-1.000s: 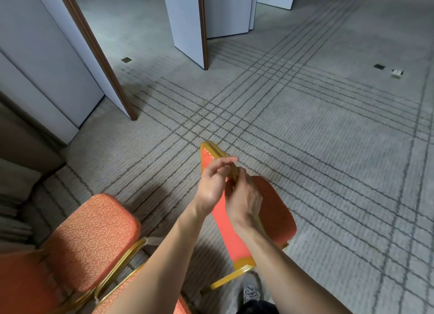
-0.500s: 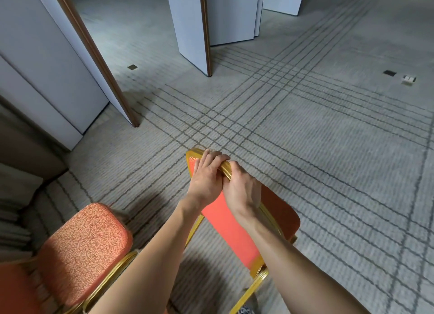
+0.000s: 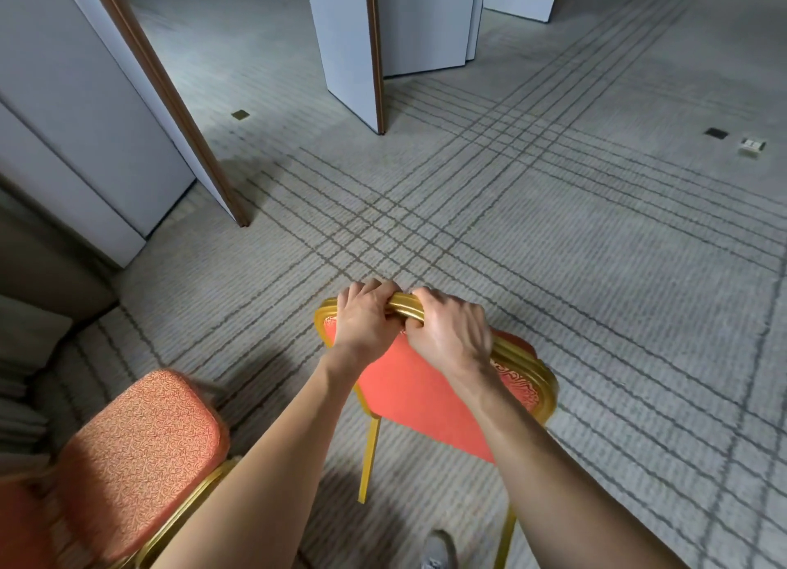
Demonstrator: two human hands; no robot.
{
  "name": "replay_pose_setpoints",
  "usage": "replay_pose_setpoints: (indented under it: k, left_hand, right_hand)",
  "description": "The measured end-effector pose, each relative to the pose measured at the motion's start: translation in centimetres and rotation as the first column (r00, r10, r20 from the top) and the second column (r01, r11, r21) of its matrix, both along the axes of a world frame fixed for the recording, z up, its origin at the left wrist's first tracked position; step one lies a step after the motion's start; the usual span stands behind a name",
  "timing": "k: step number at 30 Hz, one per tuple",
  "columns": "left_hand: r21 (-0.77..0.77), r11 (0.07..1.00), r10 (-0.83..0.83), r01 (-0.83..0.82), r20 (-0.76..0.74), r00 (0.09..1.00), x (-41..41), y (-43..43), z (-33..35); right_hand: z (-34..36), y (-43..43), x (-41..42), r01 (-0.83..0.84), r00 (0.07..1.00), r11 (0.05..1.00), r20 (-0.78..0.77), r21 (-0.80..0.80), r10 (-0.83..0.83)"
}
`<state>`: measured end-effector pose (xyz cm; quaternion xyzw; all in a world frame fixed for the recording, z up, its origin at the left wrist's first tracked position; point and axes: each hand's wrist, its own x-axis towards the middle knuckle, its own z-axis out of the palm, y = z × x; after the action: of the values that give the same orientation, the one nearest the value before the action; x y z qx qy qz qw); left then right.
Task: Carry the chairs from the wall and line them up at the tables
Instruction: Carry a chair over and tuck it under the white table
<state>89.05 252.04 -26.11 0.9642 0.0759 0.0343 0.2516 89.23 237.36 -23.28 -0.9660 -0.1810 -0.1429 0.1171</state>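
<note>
An orange chair [image 3: 419, 402] with a gold metal frame is in front of me, its back toward me and its gold legs hanging below. My left hand [image 3: 366, 319] and my right hand [image 3: 451, 334] grip the gold top rail of its backrest side by side, fingers curled over the rail. The chair's seat is mostly hidden behind the backrest and my arms. A second orange chair [image 3: 136, 458] of the same kind stands at the lower left, with only its patterned seat and gold frame showing.
Grey folding partition panels [image 3: 106, 113] with brown edges stand at the left, and more partition panels [image 3: 349, 45] stand at the top centre. Open grey carpet [image 3: 596, 249] with crossing dark lines spreads ahead and right. A small floor box [image 3: 751, 147] lies far right. My shoe [image 3: 436, 551] shows at the bottom.
The chair has turned so its backrest faces me squarely. My left hand has closed round the top rail beside my right hand.
</note>
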Motion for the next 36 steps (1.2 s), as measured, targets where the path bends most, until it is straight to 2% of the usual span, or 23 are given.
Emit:
replay_pose_setpoints:
  k: [5, 9, 20, 24, 28, 32, 36]
  left_hand:
    - [0.043, 0.998, -0.036, 0.038, -0.049, 0.998, 3.0, -3.3, 1.0]
    - [0.069, 0.996, -0.059, 0.063, -0.067, 0.996, 4.7, -7.0, 1.5]
    - [0.232, 0.943, -0.232, 0.240, -0.061, 0.971, 7.6, -18.8, 1.8]
    - [0.248, 0.948, -0.198, 0.202, -0.039, 0.979, 8.6, -18.4, 1.1]
    - [0.253, 0.937, -0.238, 0.242, -0.046, 0.970, 10.0, -18.1, 1.1]
    - [0.294, 0.914, -0.275, 0.279, -0.057, 0.960, 12.5, -19.5, 1.3]
    - [0.247, 0.922, -0.292, 0.297, -0.060, 0.955, 15.1, -19.4, 1.6]
  right_hand:
    - [-0.1, -4.7, 2.8, 0.002, 1.000, 0.998, 0.020, -0.067, -0.001]
    - [-0.5, -8.7, 4.4, 0.047, 0.998, 0.998, 0.032, -0.035, -0.046]
    - [-1.6, -19.5, 5.9, 0.326, 0.945, 0.945, -0.023, 0.007, -0.326]
    - [-2.2, -19.5, 7.1, 0.288, 0.958, 0.956, -0.021, 0.050, -0.287]
    - [-2.4, -19.5, 8.2, 0.295, 0.955, 0.947, -0.006, 0.123, -0.297]
    - [-2.4, -21.7, 10.3, 0.320, 0.947, 0.930, -0.078, 0.180, -0.311]
    - [-2.7, -22.0, 12.4, 0.405, 0.914, 0.913, -0.031, 0.048, -0.404]
